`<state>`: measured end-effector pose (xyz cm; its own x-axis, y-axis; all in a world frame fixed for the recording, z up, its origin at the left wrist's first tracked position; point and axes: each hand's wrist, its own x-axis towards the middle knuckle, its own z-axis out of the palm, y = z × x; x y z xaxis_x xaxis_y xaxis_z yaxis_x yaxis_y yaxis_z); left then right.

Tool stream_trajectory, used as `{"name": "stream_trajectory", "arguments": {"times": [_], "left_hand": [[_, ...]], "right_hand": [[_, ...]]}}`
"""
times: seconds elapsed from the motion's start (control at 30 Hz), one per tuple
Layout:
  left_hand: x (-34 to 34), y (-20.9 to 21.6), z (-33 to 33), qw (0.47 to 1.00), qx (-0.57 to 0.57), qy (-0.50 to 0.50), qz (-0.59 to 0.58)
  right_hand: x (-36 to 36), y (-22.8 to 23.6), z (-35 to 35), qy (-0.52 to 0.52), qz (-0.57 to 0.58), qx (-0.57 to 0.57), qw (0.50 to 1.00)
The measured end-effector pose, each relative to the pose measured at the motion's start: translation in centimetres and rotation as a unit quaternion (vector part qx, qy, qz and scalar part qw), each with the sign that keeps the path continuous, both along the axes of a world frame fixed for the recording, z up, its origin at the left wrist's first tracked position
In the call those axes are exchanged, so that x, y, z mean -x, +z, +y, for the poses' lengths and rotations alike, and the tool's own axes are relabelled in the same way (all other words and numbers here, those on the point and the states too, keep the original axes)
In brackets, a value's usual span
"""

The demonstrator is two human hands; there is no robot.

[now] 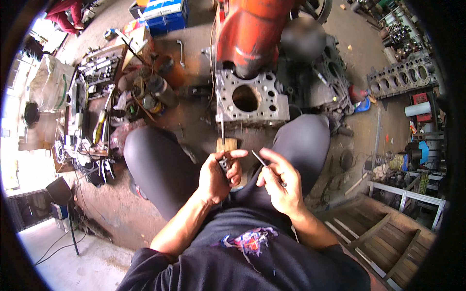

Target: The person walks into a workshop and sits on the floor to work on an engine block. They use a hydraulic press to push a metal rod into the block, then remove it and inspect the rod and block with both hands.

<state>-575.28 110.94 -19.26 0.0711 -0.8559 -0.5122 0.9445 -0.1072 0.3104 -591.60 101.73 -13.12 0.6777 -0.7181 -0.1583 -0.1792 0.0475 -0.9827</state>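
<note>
Above my lap, my left hand (219, 175) is closed around a small dark metal piece with holes (224, 164), its index finger pointing to the right. My right hand (280, 183) pinches a slim metal tool (264, 164) with a pointed tip turned toward the left hand; the two hands are apart. Beyond them, between my knees, stands a grey metal engine block (225, 107) with a large round bore. A red machine housing (250, 36) rises over its far side. A thin metal rod (223, 130) stands at the block's near left corner, by a yellowish block (228, 144).
At left are a tool tray (102, 68) with sockets, cans (162, 89) and a white sack (51, 85). A wrench (181, 53) lies on the floor near a blue box (165, 19). Another engine block (403, 75) is far right; a wooden crate (388, 237) sits lower right.
</note>
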Motion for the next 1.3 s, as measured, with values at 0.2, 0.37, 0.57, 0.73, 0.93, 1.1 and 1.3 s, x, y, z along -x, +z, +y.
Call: {"name": "stream_trajectory", "arguments": {"times": [0.2,0.37,0.57,0.73,0.93,1.1,1.3], "left_hand": [[0.6,-0.9,0.9,0.997,-0.030,-0.043,0.048],[0.8,-1.0,0.8,0.995,-0.075,-0.070,0.000],[1.0,-1.5,1.2,0.992,-0.084,-0.049,-0.075],[0.6,-1.2,3.9,0.881,-0.095,-0.037,-0.461],[-0.1,-1.9,5.6,0.864,-0.133,0.063,-0.482],[-0.1,-2.6,6.0,0.834,-0.138,0.054,-0.532],[-0.5,-2.5,5.9,0.816,-0.124,0.047,-0.563]], "right_hand": [[-0.1,-0.7,1.5,0.096,0.058,0.173,0.979],[-0.9,-1.3,1.9,0.116,0.083,0.280,0.949],[-1.5,-1.5,2.1,0.129,0.127,0.305,0.935],[-2.4,-2.8,3.2,0.172,0.096,0.365,0.910],[-5.0,-5.6,3.6,0.220,0.019,0.379,0.899],[-5.5,-4.8,3.3,0.131,0.026,-0.228,0.964],[-5.8,-3.9,4.3,0.152,0.055,0.063,0.985]]}}
